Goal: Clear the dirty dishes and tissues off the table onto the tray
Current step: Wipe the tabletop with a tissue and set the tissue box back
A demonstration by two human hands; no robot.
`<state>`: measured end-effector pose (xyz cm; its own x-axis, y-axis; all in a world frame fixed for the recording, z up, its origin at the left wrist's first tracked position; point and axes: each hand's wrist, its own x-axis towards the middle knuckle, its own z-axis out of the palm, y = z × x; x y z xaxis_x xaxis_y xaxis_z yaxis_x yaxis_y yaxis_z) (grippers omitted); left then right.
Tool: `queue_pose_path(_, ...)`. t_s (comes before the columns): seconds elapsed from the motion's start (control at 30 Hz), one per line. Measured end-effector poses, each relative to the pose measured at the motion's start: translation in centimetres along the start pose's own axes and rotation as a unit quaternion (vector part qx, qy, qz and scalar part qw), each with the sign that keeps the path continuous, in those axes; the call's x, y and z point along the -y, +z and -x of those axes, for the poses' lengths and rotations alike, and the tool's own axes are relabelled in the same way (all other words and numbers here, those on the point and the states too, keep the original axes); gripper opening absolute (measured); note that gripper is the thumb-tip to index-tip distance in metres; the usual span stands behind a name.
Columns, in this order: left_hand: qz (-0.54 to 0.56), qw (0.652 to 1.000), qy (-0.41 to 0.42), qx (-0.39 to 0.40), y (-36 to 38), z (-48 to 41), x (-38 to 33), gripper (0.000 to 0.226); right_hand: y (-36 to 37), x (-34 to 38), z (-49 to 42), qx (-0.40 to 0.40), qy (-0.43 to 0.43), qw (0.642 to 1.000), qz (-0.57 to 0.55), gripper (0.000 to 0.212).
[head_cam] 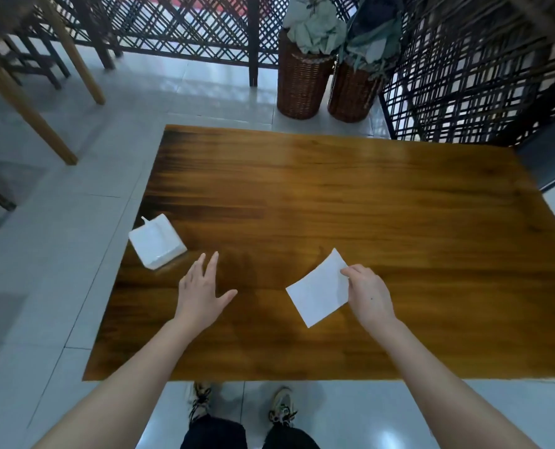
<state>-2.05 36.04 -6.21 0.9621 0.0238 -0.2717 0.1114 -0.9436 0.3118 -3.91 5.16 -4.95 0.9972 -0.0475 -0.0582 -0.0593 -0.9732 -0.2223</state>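
Note:
My right hand (368,294) pinches a flat white tissue (318,291) by its right edge, just above the brown wooden table (334,196). My left hand (201,291) hovers over the table with straight, spread fingers and holds nothing. A white tissue pack (156,243) sits at the table's left edge, a short way beyond my left hand's fingertips. No tray or dishes are in view.
Two wicker baskets (303,82) with greenish plants stand on the floor past the table's far edge. Dark lattice screens (464,92) run along the back and right. Wooden chair legs (26,102) stand at the far left. My shoes show below the near edge.

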Motion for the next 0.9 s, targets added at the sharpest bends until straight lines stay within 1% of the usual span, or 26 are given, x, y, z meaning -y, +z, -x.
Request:
queue_pose_path(0.07,0.012,1.000,0.001,0.004,0.5,0.6,-1.7,0.087,0.4,0.0,0.2,0.031,-0.024,0.999,0.005,0.047)
queue_pose_path(0.1,0.018,1.000,0.004,0.005,0.7,0.9,-2.5,0.087,0.8,0.2,0.3,0.052,-0.047,0.998,0.003,0.046)
queue_pose_path(0.17,0.027,1.000,0.013,0.009,1.1,1.1,-3.6,0.086,1.4,0.4,0.6,0.096,-0.099,0.990,-0.021,0.034)
queue_pose_path(0.2,0.028,0.999,0.018,0.012,1.2,1.1,-4.1,0.086,1.7,0.6,0.8,0.113,-0.112,0.986,-0.045,0.027)
queue_pose_path(0.27,0.025,0.999,0.025,0.016,1.5,0.8,-4.5,0.085,2.2,0.5,0.9,0.137,-0.104,0.982,-0.079,0.019)
queue_pose_path(0.33,0.024,0.999,0.028,0.020,1.7,0.3,-4.6,0.083,2.7,0.2,0.7,0.144,-0.078,0.984,-0.069,0.014)
queue_pose_path(0.37,0.023,0.999,0.032,0.025,1.8,-0.1,-4.6,0.082,3.0,-0.1,0.4,0.150,-0.076,0.985,-0.046,0.016)
queue_pose_path(0.43,0.018,0.998,0.041,0.043,2.0,-1.1,-4.3,0.080,3.9,-0.6,-0.3,0.183,-0.105,0.977,0.012,0.031)
queue_pose_path(0.53,0.006,0.996,0.055,0.069,2.3,-2.6,-3.7,0.082,5.4,-1.1,-0.7,0.230,-0.146,0.961,0.039,0.046)
queue_pose_path(0.6,-0.007,0.994,0.066,0.083,2.4,-3.6,-3.6,0.083,6.2,-1.4,-0.8,0.233,-0.153,0.960,0.024,0.049)
queue_pose_path(0.73,-0.030,0.989,0.095,0.113,2.7,-5.1,-3.8,0.083,6.8,-2.0,-1.3,0.206,-0.127,0.970,-0.023,0.050)
queue_pose_path(0.9,-0.044,0.981,0.124,0.142,3.2,-5.8,-4.9,0.080,6.4,-1.9,-3.9,0.195,-0.089,0.977,-0.017,0.048)
